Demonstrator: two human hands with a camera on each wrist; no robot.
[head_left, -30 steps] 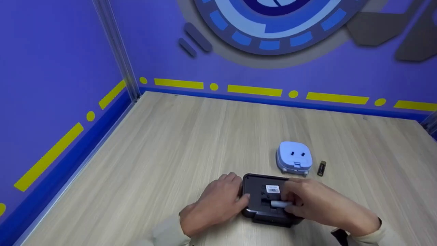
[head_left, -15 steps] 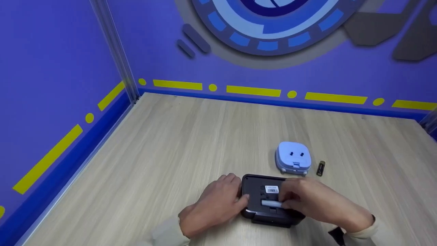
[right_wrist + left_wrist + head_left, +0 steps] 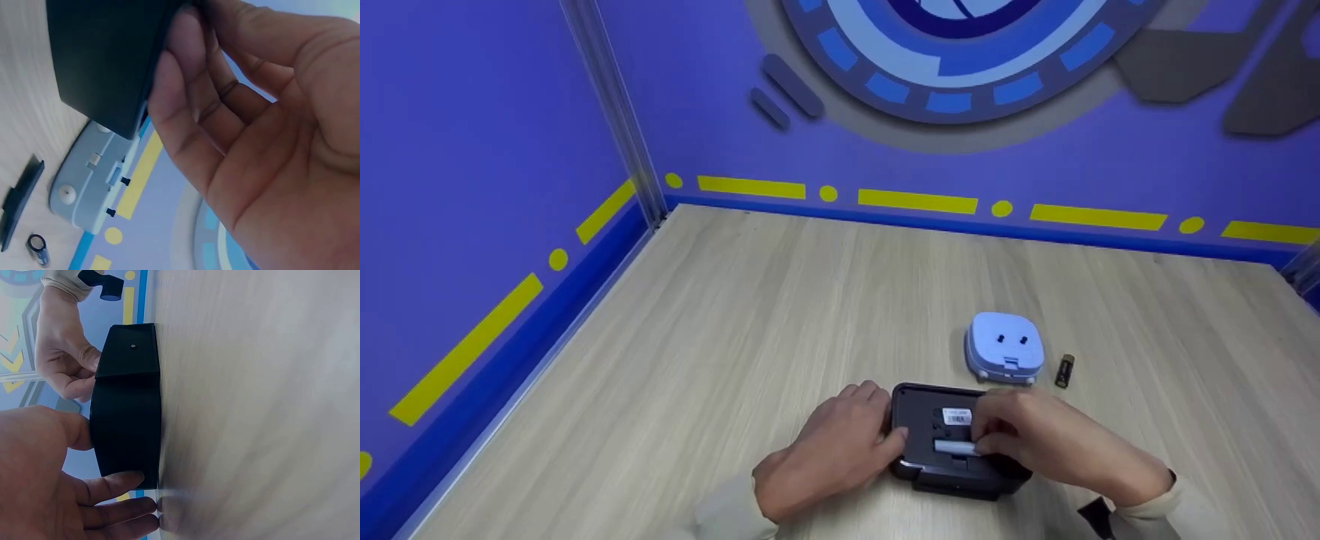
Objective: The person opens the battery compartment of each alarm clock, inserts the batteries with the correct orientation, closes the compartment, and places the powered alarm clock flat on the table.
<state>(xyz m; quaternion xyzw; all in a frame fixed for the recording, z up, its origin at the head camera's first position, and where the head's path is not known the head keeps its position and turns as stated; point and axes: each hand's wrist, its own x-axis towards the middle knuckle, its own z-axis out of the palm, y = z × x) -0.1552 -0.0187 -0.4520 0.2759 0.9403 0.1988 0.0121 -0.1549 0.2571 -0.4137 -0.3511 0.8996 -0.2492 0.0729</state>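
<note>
Black device [image 3: 922, 427], head view: is lying on the tabletop [image 3: 780, 315], well apart from its left and far edges; the near edge is not showing
Pale cylinder [image 3: 955, 448]: is sitting at the slot in the device's upward face, looking like a battery; whether it is seating fully is hard to tell
Right hand [image 3: 1046, 439]: is pinching the cylinder's right end between thumb and fingers
Left hand [image 3: 844, 442]: is bracing the device's left end, not clenching
Pale blue case [image 3: 1003, 349] and dark battery [image 3: 1064, 371]: are resting nearer the tabletop's far edge than the device, the battery just right of the case
Device's side, left wrist view: is facing the camera, the left thumb touching the upper rim, the forefinger lying against the side; this light bracing is probably serving well enough against sliding
Fingertips, right wrist view: are hiding behind the device, so their contact is not showing
Dark strip [image 3: 22, 199]: is lying on the tabletop near the battery
Cylinder and slot, as a judgement: good seating is calling for matching the ends first, then pressing evenly along the length, keeping the pinch until both ends are lying level
</note>
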